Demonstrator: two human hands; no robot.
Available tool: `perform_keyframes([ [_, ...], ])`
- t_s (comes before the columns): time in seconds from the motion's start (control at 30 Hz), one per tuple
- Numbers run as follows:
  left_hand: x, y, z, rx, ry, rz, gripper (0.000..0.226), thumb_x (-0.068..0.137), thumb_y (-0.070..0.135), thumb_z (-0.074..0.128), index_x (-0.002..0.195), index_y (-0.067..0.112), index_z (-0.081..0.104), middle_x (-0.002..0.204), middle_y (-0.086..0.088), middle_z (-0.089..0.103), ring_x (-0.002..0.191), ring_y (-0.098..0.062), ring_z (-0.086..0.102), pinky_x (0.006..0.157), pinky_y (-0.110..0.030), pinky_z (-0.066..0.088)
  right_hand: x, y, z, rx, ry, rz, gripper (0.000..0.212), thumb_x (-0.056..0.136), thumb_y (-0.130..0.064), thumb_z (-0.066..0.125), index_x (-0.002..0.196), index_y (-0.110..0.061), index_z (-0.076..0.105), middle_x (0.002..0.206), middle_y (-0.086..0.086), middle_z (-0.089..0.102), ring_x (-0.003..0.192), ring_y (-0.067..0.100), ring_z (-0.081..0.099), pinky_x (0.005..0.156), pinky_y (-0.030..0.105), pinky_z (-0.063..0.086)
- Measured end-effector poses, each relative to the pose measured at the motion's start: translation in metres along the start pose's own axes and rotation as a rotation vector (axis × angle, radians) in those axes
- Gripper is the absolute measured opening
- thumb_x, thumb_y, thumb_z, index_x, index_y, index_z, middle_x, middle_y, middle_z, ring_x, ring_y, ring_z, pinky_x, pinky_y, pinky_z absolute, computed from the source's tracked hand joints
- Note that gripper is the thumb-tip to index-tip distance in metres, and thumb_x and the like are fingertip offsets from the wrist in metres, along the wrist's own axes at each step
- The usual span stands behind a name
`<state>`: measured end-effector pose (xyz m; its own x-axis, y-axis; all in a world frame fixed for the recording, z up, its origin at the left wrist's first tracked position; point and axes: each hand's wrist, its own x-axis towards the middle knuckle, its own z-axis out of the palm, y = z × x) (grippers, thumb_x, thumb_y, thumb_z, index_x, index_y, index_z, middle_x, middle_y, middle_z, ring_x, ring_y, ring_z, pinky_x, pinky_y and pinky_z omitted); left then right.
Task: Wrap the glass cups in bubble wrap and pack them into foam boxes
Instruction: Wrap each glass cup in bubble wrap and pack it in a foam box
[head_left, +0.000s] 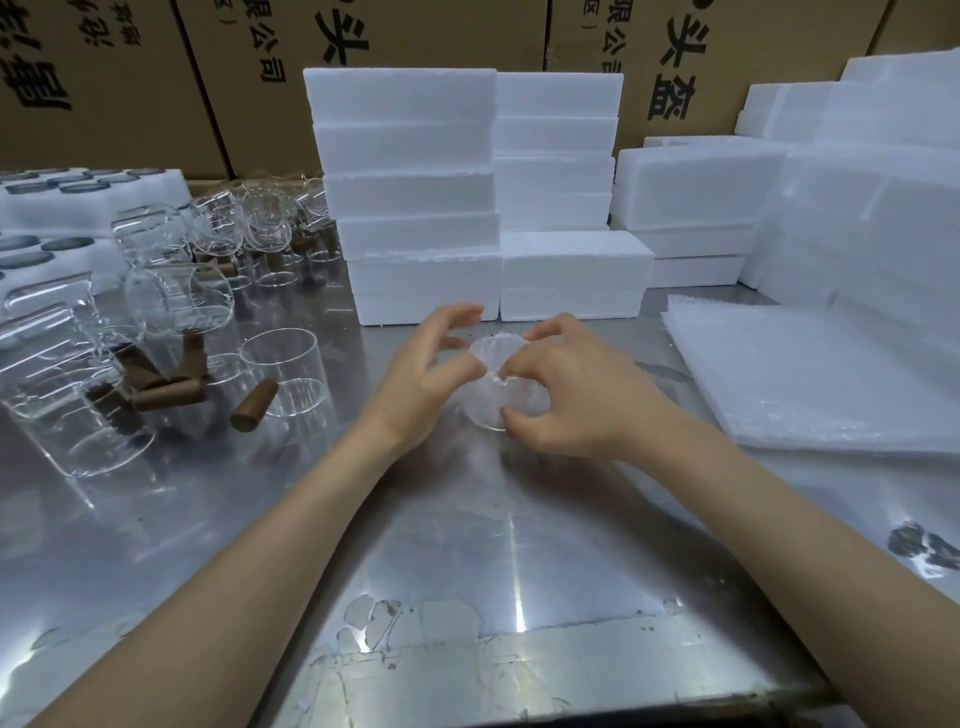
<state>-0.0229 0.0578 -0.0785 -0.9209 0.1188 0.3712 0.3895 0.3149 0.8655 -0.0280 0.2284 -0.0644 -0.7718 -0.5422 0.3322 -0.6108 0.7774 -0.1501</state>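
On the steel table (467, 545), before the foam boxes (421, 208), we keep the wrapped cup (506, 387) seated. Our right hand (571, 395) pinches the bubble wrap; the left hand (431, 369), fingers spread, tucks loose edges inward.

Wrapped cup (501, 384): glass mostly hidden under bubble wrap and behind the fingers of the right hand (566, 395); handle not to be made out. Cardboard cartons (130, 88): printed characters cut off by the top edge. Glass cups (62, 364) at far left: cut off by the frame edge, outlines blurred. Foam stack (883, 208) at right: runs out of frame. Both forearms: elbows out of view.
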Motion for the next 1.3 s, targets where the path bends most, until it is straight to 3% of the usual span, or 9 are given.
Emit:
perform_keyframes([
  [0.27,0.001,-0.008,0.007,-0.087,-0.297,-0.135,0.078,0.059,0.029,0.059,0.133,0.027,0.036,0.106,0.008,0.054,0.08,0.008,0.054,0.071,-0.009,0.041,0.008,-0.007,-0.003,-0.004,-0.117,0.074,0.032,0.075,-0.05,0.058,0.057,-0.027,0.042,0.071,-0.007,0.049,0.096,0.006,0.03,0.065,0.029,0.037],
  [0.43,0.007,-0.008,0.006,-0.133,-0.275,-0.173,0.076,0.055,0.033,0.058,0.128,0.025,0.043,0.11,0.005,0.057,0.095,-0.006,0.055,0.081,-0.018,0.041,0.013,-0.01,-0.002,-0.074,-0.121,0.046,0.028,0.074,-0.05,0.048,0.077,-0.024,0.058,0.076,-0.005,0.055,0.099,0.016,0.041,0.067,0.032,0.039],
  [0.57,0.009,-0.007,0.008,-0.407,-0.24,-0.214,0.055,0.072,0.02,0.045,0.125,0.01,0.053,0.124,-0.011,0.061,0.114,-0.021,0.057,0.103,-0.036,0.038,0.0,-0.002,-0.005,0.133,-0.13,-0.005,0.059,0.065,-0.058,0.032,0.099,-0.026,0.067,0.101,-0.008,0.062,0.111,0.012,0.039,0.091,0.026,0.039],
  [0.7,0.018,-0.009,0.001,-0.489,-0.021,-0.358,0.051,0.098,0.04,0.031,0.131,0.007,0.051,0.133,-0.015,0.057,0.124,-0.026,0.052,0.109,-0.038,0.033,0.002,0.016,-0.023,0.76,0.191,0.076,0.037,0.068,-0.023,0.046,0.093,-0.025,0.072,0.097,-0.007,0.068,0.099,-0.002,0.056,0.083,0.011,0.04],
  [0.8,0.026,-0.016,0.003,-0.423,0.103,-0.376,0.049,0.103,0.039,0.023,0.129,0.009,0.052,0.129,-0.01,0.058,0.121,-0.02,0.052,0.105,-0.031,0.037,0.012,0.035,-0.019,0.949,0.483,0.231,0.034,0.076,-0.015,0.042,0.09,-0.018,0.073,0.092,-0.006,0.073,0.091,-0.003,0.063,0.077,0.006,0.04],
  [0.97,0.041,-0.023,0.021,-0.267,0.096,-0.327,0.035,0.103,0.031,0.027,0.114,0.015,0.057,0.117,0.0,0.059,0.109,-0.013,0.054,0.097,-0.026,0.037,0.028,0.082,0.014,1.057,0.478,0.725,0.039,0.092,-0.012,0.04,0.126,-0.02,0.058,0.128,-0.007,0.054,0.115,0.008,0.05,0.083,0.024,0.041],
  [1.03,0.053,-0.023,0.026,-0.246,0.132,-0.348,0.027,0.102,0.026,0.034,0.112,0.015,0.057,0.117,-0.002,0.059,0.109,-0.015,0.054,0.09,-0.026,0.04,0.034,0.095,0.015,1.069,0.492,0.796,0.034,0.091,-0.014,0.04,0.121,-0.021,0.056,0.116,-0.008,0.049,0.105,0.014,0.049,0.07,0.026,0.039],
  [1.17,0.071,-0.031,0.028,-0.138,0.172,-0.345,0.028,0.099,0.011,0.044,0.124,0.011,0.057,0.122,-0.004,0.058,0.107,-0.017,0.057,0.087,-0.025,0.043,0.049,0.111,0.014,1.027,0.505,0.842,0.015,0.086,-0.01,0.038,0.074,-0.018,0.036,0.075,-0.001,0.033,0.063,0.018,0.029,0.056,0.028,0.023],
  [1.3,0.079,-0.037,0.026,-0.089,0.171,-0.359,0.04,0.097,-0.001,0.046,0.136,0.003,0.048,0.138,-0.01,0.052,0.125,-0.024,0.052,0.106,-0.032,0.04,0.056,0.118,0.012,0.974,0.495,0.829,0.008,0.088,-0.01,0.038,0.085,-0.015,0.043,0.078,-0.002,0.038,0.063,0.014,0.033,0.056,0.028,0.025],
])
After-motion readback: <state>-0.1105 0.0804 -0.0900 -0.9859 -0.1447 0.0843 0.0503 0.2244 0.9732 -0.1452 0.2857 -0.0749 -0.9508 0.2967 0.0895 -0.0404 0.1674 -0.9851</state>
